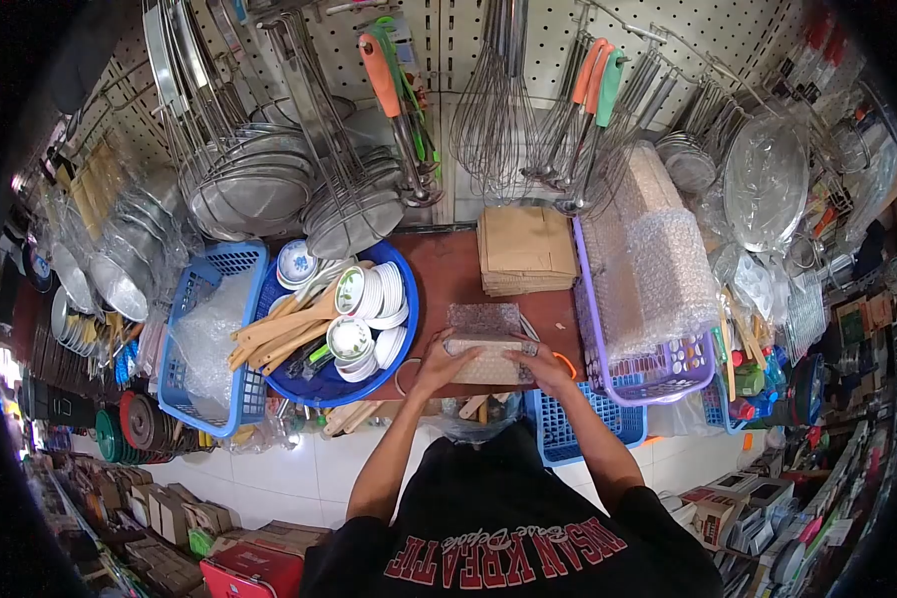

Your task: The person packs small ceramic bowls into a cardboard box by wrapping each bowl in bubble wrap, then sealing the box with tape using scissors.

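Note:
Both of my hands are closed on a box-shaped package in bubble wrap (486,369), near the front edge of the reddish-brown table (448,257). My left hand (441,365) grips its left end, thumb along the top. At the opposite end, my right hand (545,367) has its fingers round the side and its thumb on top. Clear bubble wrap (483,318) shows just behind the package. An orange loop handle (567,364) lies beside my right hand, and a thin tan ring (401,379) is beside my left.
A blue round basin (401,261) to the left holds small bowls and wooden utensils. Beyond it stands a light-blue basket (252,329) with plastic wrap. Flat brown cardboard (528,249) is stacked behind. A purple basket (590,299) holds bubble-wrapped items. Strainers (254,199) and whisks (493,140) hang above.

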Motion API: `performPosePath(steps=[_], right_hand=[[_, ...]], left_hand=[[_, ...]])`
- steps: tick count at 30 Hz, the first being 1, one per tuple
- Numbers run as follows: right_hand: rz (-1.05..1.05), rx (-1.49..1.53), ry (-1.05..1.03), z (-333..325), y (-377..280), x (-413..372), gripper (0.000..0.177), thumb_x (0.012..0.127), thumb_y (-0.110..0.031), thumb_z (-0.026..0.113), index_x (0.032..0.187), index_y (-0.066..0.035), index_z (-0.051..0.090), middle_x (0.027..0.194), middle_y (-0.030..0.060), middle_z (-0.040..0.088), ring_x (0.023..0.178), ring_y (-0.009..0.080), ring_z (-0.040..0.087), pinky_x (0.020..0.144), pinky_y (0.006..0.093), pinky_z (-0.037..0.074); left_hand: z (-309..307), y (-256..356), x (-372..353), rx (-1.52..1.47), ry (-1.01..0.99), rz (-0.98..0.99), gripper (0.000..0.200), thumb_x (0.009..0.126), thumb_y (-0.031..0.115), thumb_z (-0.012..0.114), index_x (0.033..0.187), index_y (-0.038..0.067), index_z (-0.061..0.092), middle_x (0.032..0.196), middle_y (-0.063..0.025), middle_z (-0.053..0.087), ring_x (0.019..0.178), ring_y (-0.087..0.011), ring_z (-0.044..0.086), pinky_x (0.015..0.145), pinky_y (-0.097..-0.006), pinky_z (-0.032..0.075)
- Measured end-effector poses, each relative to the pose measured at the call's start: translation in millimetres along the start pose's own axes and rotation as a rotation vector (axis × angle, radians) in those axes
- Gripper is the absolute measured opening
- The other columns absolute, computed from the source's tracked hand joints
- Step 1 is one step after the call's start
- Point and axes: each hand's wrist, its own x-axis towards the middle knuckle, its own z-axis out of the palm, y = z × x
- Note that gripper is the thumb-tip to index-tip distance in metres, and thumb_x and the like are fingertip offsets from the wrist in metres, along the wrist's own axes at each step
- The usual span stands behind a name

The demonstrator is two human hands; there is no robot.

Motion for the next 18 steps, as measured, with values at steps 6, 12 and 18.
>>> performPosePath(steps=[6, 12, 18], right_hand=[[0.042, 0.081, 0.049, 3, -2, 5, 0.05, 0.087, -0.018, 0.076, 0.128, 0.002, 0.055, 0.119, 0.0111, 0.065, 0.107, 0.0192, 0.063, 0.091, 0.0316, 0.052], [0.034, 0.091, 0.152, 16, -13, 1, 0.05, 0.085, -0.024, 0.078, 0.122, 0.005, 0.06, 0.115, 0.012, 0.066, 0.102, 0.0198, 0.064, 0.088, 0.0308, 0.052], [0.019, -0.146, 0.08, -4, -9, 20, 0.052, 0.086, -0.03, 0.077, 0.12, 0.006, 0.062, 0.114, 0.0122, 0.067, 0.1, 0.018, 0.063, 0.086, 0.0316, 0.052]], left_hand=[[-2, 31, -1, 0.018, 0.051, -0.042, 0.065, 0.074, 0.042, 0.083, 0.112, -0.007, 0.065, 0.101, -0.0216, 0.071, 0.094, -0.029, 0.069, 0.083, -0.0365, 0.053], [-8, 71, -5, 0.036, 0.057, -0.094, 0.054, 0.075, 0.041, 0.082, 0.105, -0.003, 0.07, 0.094, -0.0163, 0.074, 0.087, -0.0251, 0.071, 0.079, -0.036, 0.053], [-10, 97, -3, 0.303, 0.11, -0.224, 0.054, 0.074, 0.049, 0.08, 0.1, 0.002, 0.073, 0.093, -0.0172, 0.074, 0.086, -0.0324, 0.072, 0.077, -0.0401, 0.054]])
